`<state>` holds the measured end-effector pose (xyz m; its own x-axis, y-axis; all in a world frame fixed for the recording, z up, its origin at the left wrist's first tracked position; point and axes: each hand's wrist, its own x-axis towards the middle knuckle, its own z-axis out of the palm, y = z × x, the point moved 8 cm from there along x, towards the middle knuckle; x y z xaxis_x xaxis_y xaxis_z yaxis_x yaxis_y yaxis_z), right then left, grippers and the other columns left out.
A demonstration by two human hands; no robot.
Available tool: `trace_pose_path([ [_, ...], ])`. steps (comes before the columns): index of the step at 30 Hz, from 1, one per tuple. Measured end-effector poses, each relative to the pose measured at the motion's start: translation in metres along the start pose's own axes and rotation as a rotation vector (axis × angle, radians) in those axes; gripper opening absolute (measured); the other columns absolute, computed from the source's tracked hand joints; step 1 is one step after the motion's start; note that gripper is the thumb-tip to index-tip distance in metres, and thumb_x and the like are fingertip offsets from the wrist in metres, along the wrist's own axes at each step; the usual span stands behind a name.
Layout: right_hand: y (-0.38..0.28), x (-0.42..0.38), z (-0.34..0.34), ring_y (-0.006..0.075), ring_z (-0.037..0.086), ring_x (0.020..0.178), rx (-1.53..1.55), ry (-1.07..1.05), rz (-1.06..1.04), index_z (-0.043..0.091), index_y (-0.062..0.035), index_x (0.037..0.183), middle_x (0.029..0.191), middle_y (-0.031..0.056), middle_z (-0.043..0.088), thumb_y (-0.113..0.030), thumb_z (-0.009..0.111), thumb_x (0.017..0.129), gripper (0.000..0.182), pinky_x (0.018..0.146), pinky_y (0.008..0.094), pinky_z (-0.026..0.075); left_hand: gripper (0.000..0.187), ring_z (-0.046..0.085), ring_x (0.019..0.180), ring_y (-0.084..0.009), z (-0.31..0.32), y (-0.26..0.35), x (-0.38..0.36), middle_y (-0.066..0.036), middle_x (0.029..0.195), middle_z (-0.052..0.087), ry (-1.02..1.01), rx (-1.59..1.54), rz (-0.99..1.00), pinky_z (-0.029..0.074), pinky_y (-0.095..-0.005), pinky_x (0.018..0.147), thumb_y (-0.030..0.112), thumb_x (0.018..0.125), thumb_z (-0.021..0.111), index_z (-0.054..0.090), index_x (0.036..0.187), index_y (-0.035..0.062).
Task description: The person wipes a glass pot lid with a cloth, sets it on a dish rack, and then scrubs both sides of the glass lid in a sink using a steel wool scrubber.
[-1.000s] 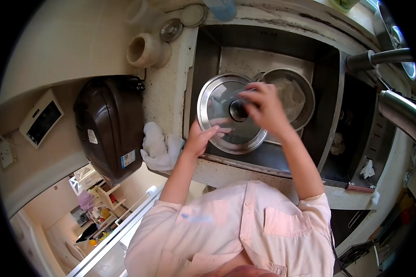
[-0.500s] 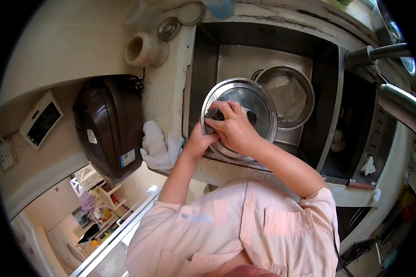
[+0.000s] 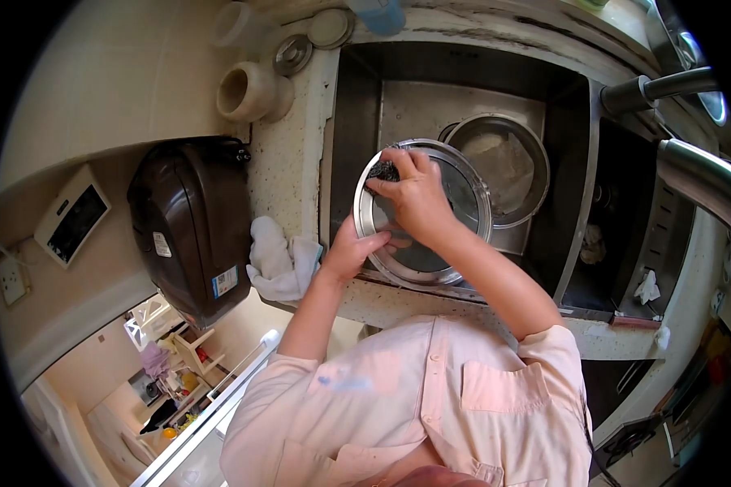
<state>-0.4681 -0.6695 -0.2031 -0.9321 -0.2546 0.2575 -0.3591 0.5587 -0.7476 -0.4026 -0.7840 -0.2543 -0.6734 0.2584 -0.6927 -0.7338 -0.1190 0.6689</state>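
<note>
Over the near left part of the sink, my left hand [image 3: 352, 250] grips the steel rim of a round glass pot lid [image 3: 421, 258]. Its thumb lies over the rim, and some fingers show through the glass from beneath. My right hand [image 3: 421, 197] pinches a dark steel wool scrubber [image 3: 384, 171] against the lid's upper left rim. The lid is tilted, and its middle is hidden behind my right hand. Just right of it, a metal basin [image 3: 508, 166] with cloudy water rests in the sink, partly covered by the lid.
The steel sink [image 3: 414, 97] has a second basin on the right, beneath a faucet [image 3: 698, 174]. A white cloth [image 3: 280, 260] lies on the left counter edge, beside a dark brown appliance [image 3: 188, 231]. A stone-coloured jar [image 3: 248, 92] and a small metal lid [image 3: 292, 54] stand at the back left.
My right hand has slid the scrubber up along the lid's rim, away from my left hand. The lid has shifted and turned slightly in my left hand.
</note>
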Motion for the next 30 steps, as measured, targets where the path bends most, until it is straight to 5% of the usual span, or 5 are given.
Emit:
trace_pose_path([
  [6,-0.027,-0.022,0.004,0.0297,0.045,0.105,0.095,-0.110,-0.076,0.071,-0.0116,0.091,0.115,0.0072,0.052,-0.005,0.068,0.053,0.039,0.083,0.0424,0.038,0.043,0.056,0.096,-0.0166,-0.006,0.013,0.006,-0.007,0.105,0.056,0.066,0.151,0.290,0.048,-0.0288,0.083,-0.002,0.076,0.061,0.045,0.116,0.0028],
  [10,-0.015,-0.005,-0.003,0.0298,0.045,0.105,0.023,-0.074,-0.068,0.071,-0.0133,0.090,0.114,0.0068,0.052,-0.004,0.069,0.051,0.039,0.084,0.0424,0.038,0.043,0.055,0.097,-0.0158,-0.008,-0.006,0.008,-0.007,0.106,0.056,-0.048,0.031,0.104,0.048,-0.0289,0.083,-0.001,0.076,0.062,0.046,0.116,0.0027],
  [14,-0.026,-0.026,0.009,0.0296,0.046,0.105,0.145,-0.124,-0.081,0.072,-0.0159,0.089,0.112,0.0064,0.053,-0.006,0.069,0.054,0.037,0.083,0.0422,0.038,0.041,0.058,0.094,-0.0166,-0.011,0.015,0.006,-0.007,0.101,0.057,0.041,0.156,0.304,0.051,-0.0298,0.078,-0.004,0.076,0.059,0.046,0.115,0.0012],
  [19,-0.010,-0.010,0.009,0.0306,0.045,0.103,0.140,-0.073,-0.029,0.071,-0.0149,0.091,0.111,0.0065,0.053,-0.005,0.068,0.061,0.031,0.085,0.0431,0.040,0.042,0.061,0.084,-0.0170,-0.017,-0.004,0.008,-0.007,0.096,0.061,0.008,0.139,0.168,0.051,-0.0288,0.071,0.000,0.074,0.060,0.047,0.114,0.0010],
  [30,-0.012,-0.004,0.012,0.0316,0.047,0.098,0.274,-0.005,0.040,0.069,-0.0055,0.082,0.100,0.0084,0.057,-0.001,0.068,0.063,0.019,0.085,0.0384,0.043,0.049,0.057,0.095,-0.0165,-0.011,0.003,-0.001,-0.006,0.104,0.058,0.048,0.143,0.185,0.047,-0.0294,0.082,-0.001,0.072,0.060,0.045,0.119,0.0026],
])
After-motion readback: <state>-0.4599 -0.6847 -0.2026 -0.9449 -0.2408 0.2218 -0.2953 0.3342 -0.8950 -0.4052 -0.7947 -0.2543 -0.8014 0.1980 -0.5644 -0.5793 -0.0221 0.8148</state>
